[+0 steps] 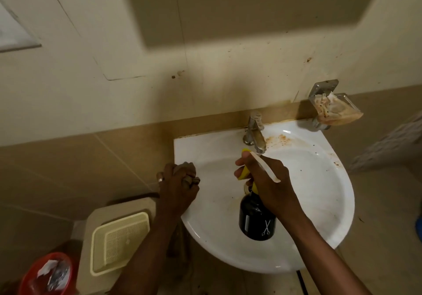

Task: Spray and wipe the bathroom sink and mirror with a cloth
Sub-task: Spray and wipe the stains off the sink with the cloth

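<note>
A white corner sink (319, 203) is fixed to the wall, with brown stains on its rim near the chrome tap (254, 132). My right hand (269, 180) grips the yellow trigger head of a black spray bottle (257, 219) over the basin, with the nozzle toward the tap. My left hand (178, 185) holds a bunched dark cloth (188, 165) against the sink's left rim. No mirror is in view.
A dirty soap dish (335, 109) hangs on a metal bracket at the wall right of the tap. Left of the sink a cream mesh tray (118, 242) lies on a beige toilet tank. A red bin (48, 274) with rubbish sits at bottom left.
</note>
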